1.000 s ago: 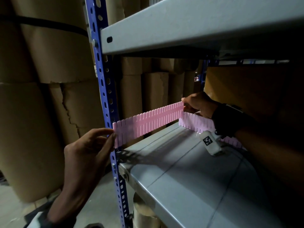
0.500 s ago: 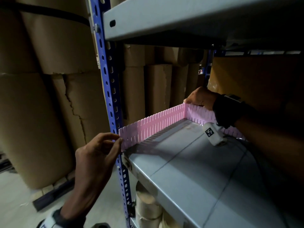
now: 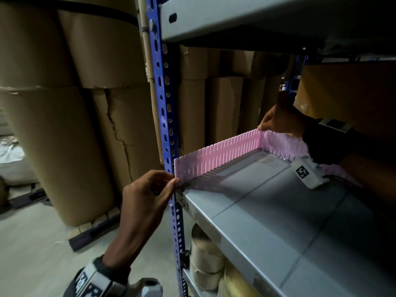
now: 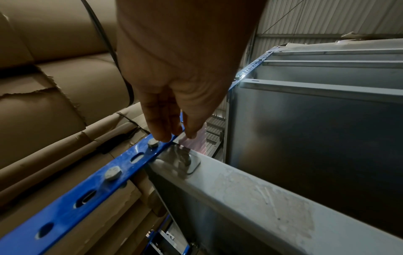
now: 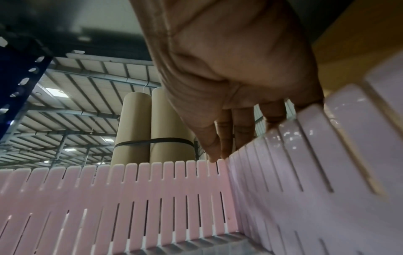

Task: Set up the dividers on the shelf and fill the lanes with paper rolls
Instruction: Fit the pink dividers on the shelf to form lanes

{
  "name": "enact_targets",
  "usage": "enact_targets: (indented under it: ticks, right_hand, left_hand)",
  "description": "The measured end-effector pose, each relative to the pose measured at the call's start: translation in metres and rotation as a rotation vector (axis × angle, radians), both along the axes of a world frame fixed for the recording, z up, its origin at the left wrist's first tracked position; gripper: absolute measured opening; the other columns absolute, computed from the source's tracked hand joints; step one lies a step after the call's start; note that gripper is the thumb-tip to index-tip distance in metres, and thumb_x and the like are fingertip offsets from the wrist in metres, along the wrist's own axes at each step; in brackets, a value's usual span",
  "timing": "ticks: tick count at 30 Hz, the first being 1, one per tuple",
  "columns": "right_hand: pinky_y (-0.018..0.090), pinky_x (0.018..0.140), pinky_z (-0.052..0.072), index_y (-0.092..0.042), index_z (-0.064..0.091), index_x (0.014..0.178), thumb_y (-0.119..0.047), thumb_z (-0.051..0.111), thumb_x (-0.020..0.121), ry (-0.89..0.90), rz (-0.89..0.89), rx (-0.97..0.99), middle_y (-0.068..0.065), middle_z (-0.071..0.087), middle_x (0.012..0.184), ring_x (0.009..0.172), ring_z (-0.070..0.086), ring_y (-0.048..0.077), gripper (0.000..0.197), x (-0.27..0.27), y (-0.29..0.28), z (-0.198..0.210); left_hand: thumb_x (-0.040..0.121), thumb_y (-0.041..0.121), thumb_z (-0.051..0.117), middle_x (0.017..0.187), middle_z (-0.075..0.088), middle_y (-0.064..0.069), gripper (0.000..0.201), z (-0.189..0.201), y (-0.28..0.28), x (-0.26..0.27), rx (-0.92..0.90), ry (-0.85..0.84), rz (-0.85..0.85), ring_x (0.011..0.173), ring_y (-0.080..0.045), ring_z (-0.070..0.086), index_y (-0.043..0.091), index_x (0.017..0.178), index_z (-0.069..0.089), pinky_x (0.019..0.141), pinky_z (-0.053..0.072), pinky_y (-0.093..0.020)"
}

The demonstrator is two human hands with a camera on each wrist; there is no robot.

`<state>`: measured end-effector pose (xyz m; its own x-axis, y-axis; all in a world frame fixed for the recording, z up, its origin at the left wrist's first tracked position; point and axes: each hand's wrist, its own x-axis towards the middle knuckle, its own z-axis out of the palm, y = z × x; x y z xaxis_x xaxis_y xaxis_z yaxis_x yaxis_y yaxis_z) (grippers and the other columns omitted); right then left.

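A pink slotted divider (image 3: 218, 156) (image 5: 130, 198) stands upright along the left edge of the grey shelf (image 3: 267, 211). A second pink divider (image 3: 282, 144) (image 5: 327, 155) runs along the back and meets it at the far left corner. My left hand (image 3: 173, 179) (image 4: 177, 136) pinches the first divider's near end beside the blue upright (image 3: 162, 103). My right hand (image 3: 262, 127) (image 5: 218, 155) reaches in to the far corner, fingertips gripping the tops of the dividers where they join. No small paper rolls lie on this shelf.
Another grey shelf (image 3: 235, 18) hangs close above. Tall brown paper rolls (image 3: 53, 136) stand on the floor to the left and behind. Smaller wrapped rolls (image 3: 203, 254) sit on the shelf below. A large brown mass (image 3: 353, 93) fills the right back of the shelf.
The side divider, held raised and tilted a second ago, has come down onto the shelf's left edge and joined the back divider. Both hands came down with it.
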<state>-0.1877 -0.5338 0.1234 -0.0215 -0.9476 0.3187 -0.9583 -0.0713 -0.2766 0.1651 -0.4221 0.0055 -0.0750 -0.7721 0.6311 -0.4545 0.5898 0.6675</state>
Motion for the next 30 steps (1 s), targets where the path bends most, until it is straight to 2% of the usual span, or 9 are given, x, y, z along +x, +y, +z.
enact_targets:
  ticks: [3,5,13,19,22,25,27,30]
  right_hand:
    - [0.036,0.081,0.052,0.008,0.073,0.097,-0.015,0.071,0.088,0.051,0.043,-0.095,0.023,0.073,0.095,0.090,0.068,0.035,0.025,0.002,0.000,-0.004]
    - [0.038,0.082,0.053,0.008,0.073,0.098,-0.013,0.071,0.088,0.039,0.045,-0.115,0.022,0.072,0.096,0.090,0.068,0.035,0.024,0.000,-0.001,-0.004]
    - [0.033,0.077,0.052,0.008,0.073,0.099,-0.011,0.070,0.089,0.030,0.101,-0.118,0.023,0.072,0.097,0.090,0.068,0.035,0.022,-0.004,-0.007,-0.007]
    - [0.032,0.077,0.050,0.009,0.073,0.097,-0.009,0.069,0.089,0.042,0.111,-0.127,0.024,0.073,0.096,0.090,0.068,0.036,0.020,-0.004,-0.007,-0.008]
    - [0.034,0.081,0.052,0.007,0.073,0.100,-0.009,0.068,0.089,0.034,0.115,-0.117,0.022,0.073,0.100,0.093,0.068,0.034,0.020,-0.005,-0.006,-0.006]
    - [0.042,0.091,0.055,0.002,0.070,0.111,-0.005,0.065,0.091,-0.083,0.115,-0.055,0.017,0.069,0.112,0.103,0.065,0.031,0.022,-0.004,-0.004,0.000]
    - [0.043,0.094,0.054,0.000,0.070,0.113,-0.001,0.062,0.091,-0.121,0.148,0.032,0.016,0.068,0.115,0.107,0.064,0.029,0.024,0.000,-0.002,0.001]
    - [0.044,0.094,0.054,0.004,0.070,0.110,0.003,0.062,0.090,-0.042,0.181,0.039,0.020,0.069,0.113,0.105,0.065,0.032,0.021,0.006,0.003,0.001]
  left_hand:
    - [0.081,0.023,0.075,0.085,0.071,0.011,0.016,-0.007,-0.009,0.003,-0.028,0.002,0.029,0.076,-0.001,0.070,0.025,0.096,0.069,0.068,0.060,-0.018]
    - [0.081,0.019,0.077,0.084,0.071,0.010,0.017,-0.009,-0.011,0.002,-0.013,0.023,0.063,0.074,-0.002,0.070,0.026,0.095,0.068,0.066,0.060,-0.019]
    - [0.083,0.017,0.077,0.085,0.072,0.006,0.017,-0.009,-0.011,0.001,0.031,0.054,0.058,0.074,-0.004,0.070,0.025,0.094,0.068,0.067,0.060,-0.021]
    - [0.083,0.016,0.077,0.083,0.071,0.008,0.019,-0.008,-0.011,0.002,0.022,0.069,0.032,0.074,0.000,0.069,0.029,0.091,0.066,0.064,0.056,-0.013]
    - [0.084,0.017,0.076,0.085,0.071,0.008,0.017,-0.009,-0.013,0.002,0.026,0.074,0.030,0.074,-0.001,0.070,0.028,0.093,0.066,0.066,0.059,-0.018]
    - [0.084,0.016,0.075,0.087,0.070,0.007,0.028,-0.009,-0.015,0.004,-0.001,0.058,0.026,0.078,-0.001,0.071,0.027,0.106,0.062,0.069,0.062,-0.024]
    - [0.084,0.014,0.074,0.088,0.068,0.009,0.047,-0.008,-0.015,0.006,-0.067,0.040,0.005,0.080,0.001,0.070,0.031,0.122,0.053,0.071,0.061,-0.018]
    - [0.083,0.020,0.072,0.089,0.064,0.013,0.064,-0.002,-0.016,0.007,-0.163,-0.024,-0.006,0.079,0.000,0.070,0.043,0.134,0.040,0.071,0.056,-0.009]
